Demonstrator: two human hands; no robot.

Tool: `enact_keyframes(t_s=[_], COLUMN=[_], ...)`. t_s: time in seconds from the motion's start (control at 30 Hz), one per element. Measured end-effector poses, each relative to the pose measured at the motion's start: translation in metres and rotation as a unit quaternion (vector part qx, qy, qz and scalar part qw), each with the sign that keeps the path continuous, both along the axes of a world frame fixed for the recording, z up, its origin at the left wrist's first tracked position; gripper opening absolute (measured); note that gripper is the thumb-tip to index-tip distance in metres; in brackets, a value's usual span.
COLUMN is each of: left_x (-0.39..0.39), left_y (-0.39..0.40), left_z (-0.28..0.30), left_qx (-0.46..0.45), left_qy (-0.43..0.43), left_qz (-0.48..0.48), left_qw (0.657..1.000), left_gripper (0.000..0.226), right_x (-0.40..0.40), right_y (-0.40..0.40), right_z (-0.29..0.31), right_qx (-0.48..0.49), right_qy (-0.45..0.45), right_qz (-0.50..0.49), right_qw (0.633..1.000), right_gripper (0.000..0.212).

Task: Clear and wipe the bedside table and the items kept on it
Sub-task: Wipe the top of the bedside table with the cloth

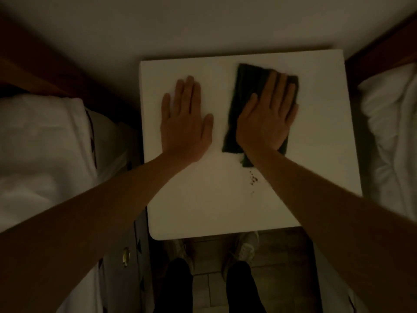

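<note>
Bedside table [316, 132] frame centre, top cleared. Right hand [266, 116] flat, pressing dark cloth [246, 80], no grip. Left hand [185, 123] flat, empty, bracing. Risk: cloth slips under palm; crumbs [253, 177] below cloth get pushed off near edge onto floor.

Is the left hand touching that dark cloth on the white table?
Apart. The head view shows the left hand flat on the bare table, with a white strip of tabletop between it and the dark cloth, which lies under the right hand.
</note>
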State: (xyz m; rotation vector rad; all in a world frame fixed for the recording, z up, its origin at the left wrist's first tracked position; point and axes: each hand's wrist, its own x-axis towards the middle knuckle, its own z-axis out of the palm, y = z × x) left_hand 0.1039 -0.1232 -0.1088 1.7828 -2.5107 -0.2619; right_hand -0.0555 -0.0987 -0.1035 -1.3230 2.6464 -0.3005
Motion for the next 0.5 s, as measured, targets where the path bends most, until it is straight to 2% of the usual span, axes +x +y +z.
enact_keyframes(t_s=[0.1, 0.17, 0.23, 0.3, 0.4, 0.5], left_x=[0.000, -0.001, -0.003, -0.002, 0.002, 0.006], left_y=[0.002, 0.002, 0.003, 0.003, 0.003, 0.004], left_z=[0.001, 0.003, 0.006, 0.008, 0.011, 0.011], left_qx=[-0.006, -0.005, 0.001, 0.007, 0.012, 0.014], left_qy=[0.002, 0.022, 0.047, 0.083, 0.135, 0.135], left_qz=[0.001, -0.040, -0.072, -0.029, 0.061, 0.042], left_qw=[1.000, 0.999, 0.996, 0.996, 0.989, 0.990], left_gripper=[0.066, 0.062, 0.058, 0.057, 0.061, 0.063], right_x=[0.011, 0.035, 0.063, 0.079, 0.080, 0.067], right_y=[0.077, 0.134, 0.176, 0.189, 0.156, 0.094], right_z=[0.006, 0.012, 0.013, 0.010, 0.005, 0.000], right_qx=[0.010, 0.022, 0.034, 0.042, 0.031, 0.011], right_qy=[0.002, 0.001, -0.004, -0.006, -0.001, -0.002], right_qz=[-0.087, -0.089, -0.041, 0.029, 0.176, 0.272], right_qw=[0.996, 0.996, 0.999, 0.999, 0.984, 0.962], right_gripper=[0.061, 0.060, 0.059, 0.059, 0.058, 0.059])
